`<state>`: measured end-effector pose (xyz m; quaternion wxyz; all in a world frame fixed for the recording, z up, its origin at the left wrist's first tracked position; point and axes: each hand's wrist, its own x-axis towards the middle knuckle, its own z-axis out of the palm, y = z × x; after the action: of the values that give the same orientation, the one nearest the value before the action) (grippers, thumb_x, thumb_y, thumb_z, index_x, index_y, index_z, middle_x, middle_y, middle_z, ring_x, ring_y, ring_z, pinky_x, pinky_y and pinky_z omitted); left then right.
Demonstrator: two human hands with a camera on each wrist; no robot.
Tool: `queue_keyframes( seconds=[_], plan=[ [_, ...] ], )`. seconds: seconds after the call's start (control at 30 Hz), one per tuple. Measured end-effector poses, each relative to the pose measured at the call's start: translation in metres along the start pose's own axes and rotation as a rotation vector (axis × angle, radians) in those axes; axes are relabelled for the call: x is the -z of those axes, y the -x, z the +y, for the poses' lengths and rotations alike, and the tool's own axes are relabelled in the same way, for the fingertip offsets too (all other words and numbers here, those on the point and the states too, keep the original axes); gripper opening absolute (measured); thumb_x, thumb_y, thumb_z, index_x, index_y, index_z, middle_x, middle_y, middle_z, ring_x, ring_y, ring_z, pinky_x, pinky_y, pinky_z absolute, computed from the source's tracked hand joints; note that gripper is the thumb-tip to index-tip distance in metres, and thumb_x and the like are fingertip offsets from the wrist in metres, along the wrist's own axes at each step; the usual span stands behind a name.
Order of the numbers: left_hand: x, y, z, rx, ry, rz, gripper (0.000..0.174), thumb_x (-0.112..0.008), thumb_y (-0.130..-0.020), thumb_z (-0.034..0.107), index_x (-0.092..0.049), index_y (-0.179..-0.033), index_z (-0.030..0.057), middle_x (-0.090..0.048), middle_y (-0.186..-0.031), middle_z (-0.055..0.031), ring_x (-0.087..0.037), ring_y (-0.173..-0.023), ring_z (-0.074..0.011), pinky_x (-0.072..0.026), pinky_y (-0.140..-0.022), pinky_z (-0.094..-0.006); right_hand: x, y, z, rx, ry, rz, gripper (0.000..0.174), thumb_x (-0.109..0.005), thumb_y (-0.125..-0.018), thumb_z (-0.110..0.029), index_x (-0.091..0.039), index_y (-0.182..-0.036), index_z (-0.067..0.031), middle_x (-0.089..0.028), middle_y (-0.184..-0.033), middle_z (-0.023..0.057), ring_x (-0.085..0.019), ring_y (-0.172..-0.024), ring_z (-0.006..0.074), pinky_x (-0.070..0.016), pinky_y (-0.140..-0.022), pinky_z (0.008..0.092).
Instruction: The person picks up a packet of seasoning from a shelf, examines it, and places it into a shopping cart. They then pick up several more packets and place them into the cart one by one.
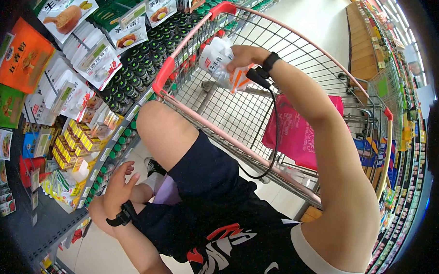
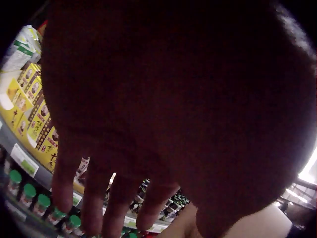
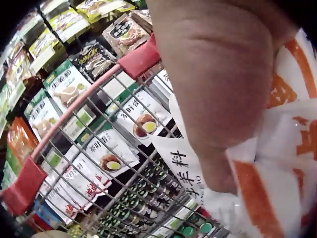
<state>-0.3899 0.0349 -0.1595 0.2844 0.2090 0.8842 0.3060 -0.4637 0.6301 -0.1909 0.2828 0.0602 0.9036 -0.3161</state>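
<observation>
My right hand (image 1: pixel 250 58) is inside the shopping cart (image 1: pixel 205 120), gripping a white seasoning packet (image 1: pixel 213 61) with dark lettering. Bunched against the packet is a thin plastic bag (image 1: pixel 240 80) with orange print, also in that hand. In the right wrist view the thumb presses over the packet (image 3: pixel 174 166), and the orange-and-white bag (image 3: pixel 255 198) fills the lower right. Beside the low shelf, my left hand (image 1: pixel 120 185) hovers near the knee with loosely spread fingers and holds nothing. Its dark palm covers most of the left wrist view.
Shelves on the left carry hanging spice packets (image 1: pixel 69 13), small yellow boxes (image 1: pixel 76 141) and rows of green-capped jars (image 1: pixel 125 139). A pink bag (image 1: pixel 297 132) sits in the cart. More stocked shelves (image 1: pixel 405 201) line the right side.
</observation>
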Motion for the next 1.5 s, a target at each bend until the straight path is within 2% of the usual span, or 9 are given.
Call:
queue_keyframes(
  seconds=[0.17, 0.33, 0.63, 0.67, 0.9, 1.07, 1.3, 1.43, 1.5],
  plan=[
    [0.0, -0.001, -0.001, 0.015, 0.032, -0.003, 0.045, -0.07, -0.089, 0.026, -0.058, -0.128, 0.0063, -0.068, -0.108, -0.0124, -0.064, -0.096, -0.0243, -0.0509, -0.076, -0.0366, -0.003, -0.02, -0.013, -0.106, 0.457, 0.194, 0.072, -0.082, -0.061, -0.044, -0.065, -0.115, 0.0011, -0.07, -0.109, 0.0199, -0.068, -0.1, 0.0353, -0.0546, -0.084, 0.0411],
    [0.002, 0.003, 0.002, 0.07, 0.032, -0.031, 0.045, -0.068, -0.09, 0.026, -0.057, -0.129, 0.0069, -0.067, -0.11, -0.0118, -0.064, -0.098, -0.0236, -0.0502, -0.082, -0.0374, -0.016, 0.003, -0.029, -0.216, 0.593, 0.306, 0.106, -0.087, -0.062, -0.053, -0.029, -0.137, -0.0058, -0.065, -0.116, 0.0229, -0.064, -0.109, 0.0388, -0.0458, -0.097, 0.05],
    [0.004, 0.0, -0.006, 0.07, 0.015, -0.046, 0.046, -0.069, -0.09, 0.027, -0.058, -0.129, 0.0056, -0.068, -0.11, -0.0122, -0.065, -0.098, -0.0235, -0.0501, -0.08, -0.0371, -0.086, 0.032, -0.014, -0.027, 0.756, 0.845, 0.09, -0.07, -0.083, -0.052, -0.03, -0.15, -0.0063, -0.037, -0.15, 0.0229, -0.042, -0.135, 0.0374, -0.0351, -0.11, 0.0471],
    [0.003, 0.0, -0.004, 0.07, 0.014, -0.044, 0.045, -0.069, -0.09, 0.027, -0.058, -0.129, 0.0055, -0.068, -0.11, -0.0122, -0.065, -0.097, -0.0233, -0.05, -0.08, -0.0369, -0.093, 0.028, -0.015, -0.059, 0.792, 0.824, 0.09, -0.059, -0.088, -0.061, -0.029, -0.152, -0.0062, -0.024, -0.158, 0.0232, -0.028, -0.143, 0.0384, -0.0282, -0.114, 0.0512],
    [-0.001, -0.006, -0.002, 0.051, 0.007, -0.043, 0.044, -0.069, -0.09, 0.025, -0.058, -0.128, 0.0052, -0.068, -0.108, -0.0131, -0.065, -0.096, -0.0237, -0.0503, -0.078, -0.0362, -0.084, 0.0, -0.035, -0.111, 0.596, 0.755, 0.12, -0.057, -0.071, -0.084, -0.021, -0.156, -0.0069, -0.01, -0.162, 0.0218, -0.013, -0.149, 0.041, -0.0162, -0.118, 0.0559],
    [-0.004, -0.005, -0.011, 0.056, 0.016, -0.035, 0.045, -0.068, -0.09, 0.026, -0.058, -0.128, 0.0056, -0.066, -0.111, -0.0146, -0.064, -0.099, -0.0262, -0.0504, -0.077, -0.0376, -0.072, 0.018, -0.032, -0.067, 0.551, 0.683, 0.129, -0.081, -0.061, -0.059, -0.013, -0.155, -0.0036, -0.015, -0.159, 0.0244, -0.017, -0.147, 0.0428, -0.0196, -0.118, 0.0564],
    [-0.004, -0.004, -0.012, 0.065, 0.018, -0.063, 0.043, -0.068, -0.09, 0.025, -0.059, -0.127, 0.0053, -0.067, -0.109, -0.0136, -0.064, -0.097, -0.0247, -0.0503, -0.076, -0.0373, -0.094, 0.06, 0.0, -0.1, 0.443, 0.744, 0.113, -0.078, -0.069, -0.054, -0.022, -0.151, 0.0008, -0.022, -0.157, 0.0239, -0.025, -0.144, 0.043, -0.0213, -0.118, 0.0544],
    [-0.005, -0.006, -0.01, 0.032, 0.005, -0.062, 0.042, -0.069, -0.09, 0.022, -0.059, -0.127, 0.0051, -0.067, -0.109, -0.0137, -0.065, -0.096, -0.0245, -0.0511, -0.075, -0.037, -0.099, 0.066, -0.009, -0.301, 0.381, 0.682, 0.086, -0.067, -0.084, -0.055, -0.03, -0.152, -0.0182, -0.016, -0.159, 0.0238, -0.022, -0.143, 0.0498, -0.0349, -0.111, 0.0563],
    [-0.006, -0.007, -0.012, 0.025, 0.02, -0.064, 0.042, -0.069, -0.09, 0.02, -0.059, -0.127, 0.0048, -0.067, -0.109, -0.0142, -0.065, -0.096, -0.0245, -0.0521, -0.074, -0.0363, -0.105, 0.051, 0.011, -0.284, 0.309, 0.697, 0.08, -0.065, -0.086, -0.056, -0.03, -0.152, -0.0261, -0.023, -0.151, 0.0293, -0.037, -0.133, 0.0547, -0.0478, -0.099, 0.0562]
  ],
)
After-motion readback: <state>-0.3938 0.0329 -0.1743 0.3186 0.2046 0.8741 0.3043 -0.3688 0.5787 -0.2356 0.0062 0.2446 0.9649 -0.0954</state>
